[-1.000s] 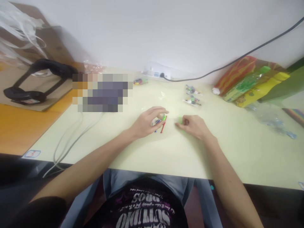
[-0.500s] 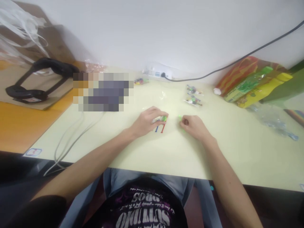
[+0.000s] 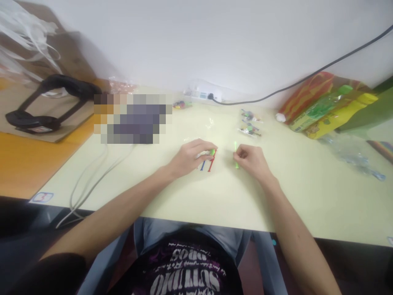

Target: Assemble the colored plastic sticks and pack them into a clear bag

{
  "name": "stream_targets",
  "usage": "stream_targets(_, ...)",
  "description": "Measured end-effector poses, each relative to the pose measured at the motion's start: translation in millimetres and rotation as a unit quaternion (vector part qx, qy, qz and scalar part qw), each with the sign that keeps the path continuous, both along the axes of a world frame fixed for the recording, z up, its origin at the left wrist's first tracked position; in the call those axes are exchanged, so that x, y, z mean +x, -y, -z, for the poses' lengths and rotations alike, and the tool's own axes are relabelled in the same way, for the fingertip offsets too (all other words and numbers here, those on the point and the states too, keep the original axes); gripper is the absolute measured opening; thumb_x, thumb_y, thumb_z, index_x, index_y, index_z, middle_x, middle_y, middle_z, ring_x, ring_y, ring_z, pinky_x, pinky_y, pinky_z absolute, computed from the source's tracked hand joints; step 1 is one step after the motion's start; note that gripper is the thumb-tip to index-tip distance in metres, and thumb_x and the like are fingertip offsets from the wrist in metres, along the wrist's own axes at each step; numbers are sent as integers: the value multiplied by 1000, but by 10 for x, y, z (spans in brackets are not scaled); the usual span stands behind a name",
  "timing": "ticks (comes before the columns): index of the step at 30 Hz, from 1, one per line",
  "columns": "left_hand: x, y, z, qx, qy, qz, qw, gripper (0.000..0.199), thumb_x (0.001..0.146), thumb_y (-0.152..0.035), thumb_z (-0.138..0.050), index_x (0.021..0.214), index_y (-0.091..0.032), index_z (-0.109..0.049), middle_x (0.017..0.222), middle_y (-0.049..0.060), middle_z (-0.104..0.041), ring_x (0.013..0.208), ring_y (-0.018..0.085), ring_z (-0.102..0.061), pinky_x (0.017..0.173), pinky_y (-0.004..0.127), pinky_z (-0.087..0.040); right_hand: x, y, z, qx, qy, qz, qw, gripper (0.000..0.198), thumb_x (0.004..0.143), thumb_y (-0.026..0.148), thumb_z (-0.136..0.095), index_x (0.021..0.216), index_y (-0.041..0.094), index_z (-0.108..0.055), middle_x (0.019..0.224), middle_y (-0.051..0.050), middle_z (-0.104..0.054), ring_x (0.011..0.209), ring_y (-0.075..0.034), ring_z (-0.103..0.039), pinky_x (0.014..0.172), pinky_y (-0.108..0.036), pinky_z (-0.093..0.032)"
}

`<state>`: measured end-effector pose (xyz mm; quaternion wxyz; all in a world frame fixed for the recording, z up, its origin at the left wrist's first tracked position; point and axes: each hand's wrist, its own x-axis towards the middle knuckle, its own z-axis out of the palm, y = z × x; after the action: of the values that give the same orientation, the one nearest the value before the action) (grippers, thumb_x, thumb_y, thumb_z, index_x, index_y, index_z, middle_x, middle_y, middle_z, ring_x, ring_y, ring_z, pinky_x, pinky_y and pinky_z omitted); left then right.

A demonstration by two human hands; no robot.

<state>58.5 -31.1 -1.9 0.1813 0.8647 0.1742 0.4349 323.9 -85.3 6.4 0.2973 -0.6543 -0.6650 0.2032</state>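
My left hand (image 3: 196,153) is closed in a pinch around a small green plastic piece (image 3: 212,152). A red rod (image 3: 211,164) and a blue rod (image 3: 202,165) stick out below its fingers; whether they join the green piece is hidden. To the right, my right hand (image 3: 250,159) pinches a thin light-green plastic stick (image 3: 236,146) between thumb and forefinger. This stick is nearly upright in the view and apart from the left hand's pieces.
Clear packets of small coloured parts (image 3: 250,130) lie at the back of the pale table (image 3: 196,196). A power strip (image 3: 202,95) with a black cable (image 3: 264,99) is by the wall. Bottles (image 3: 340,116) lie at right; white cables (image 3: 92,180) and a black-handled frame (image 3: 33,121) are at left.
The light-green stick in my right hand has turned more upright and shows more of its length. My left hand has stayed almost still.
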Motion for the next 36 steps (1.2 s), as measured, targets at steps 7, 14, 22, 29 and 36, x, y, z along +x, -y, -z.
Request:
stream_targets(7,5,10,-6,-7,11,2,1000,22,97,-20,-70,118,-20,-72,114,9,-77,111,19,-73,100,35,-60,-18,-25,32,20,-185,2,982,36,80,47,-77,77,24,-49,64,2,-63,52,-16,-63,50,-27,-45)
stream_targets(14,-3,8,23,-42,17,7,999,21,94,-25,-75,113,-19,-70,105,7,-76,87,14,-73,85,29,-60,-142,-15,-114,-21,-299,14,954,54,65,57,-90,87,23,-55,62,0,-69,49,-17,-64,41,-23,-39)
stream_targets(22,3,0,29,-47,15,13,999,20,95,-28,-74,112,-19,-70,103,7,-75,86,14,-73,83,29,-59,-145,-5,-78,-62,-296,7,953,49,65,56,-90,87,18,-69,69,-5,-74,49,-15,-60,40,-25,-41)
stream_targets(29,7,15,20,-53,15,11,998,19,95,-27,-73,112,-19,-71,103,7,-76,85,14,-73,83,28,-60,-123,-32,8,-57,-298,-11,953,41,76,54,-83,93,18,-72,83,-8,-79,52,-14,-62,45,-26,-47)
stream_targets(36,2,22,9,-56,8,11,998,22,96,-26,-73,117,-20,-72,109,7,-78,91,14,-74,86,28,-59,-138,-34,3,-34,-373,-74,924,35,75,49,-87,89,19,-75,78,-5,-75,65,-18,-71,57,-31,-56)
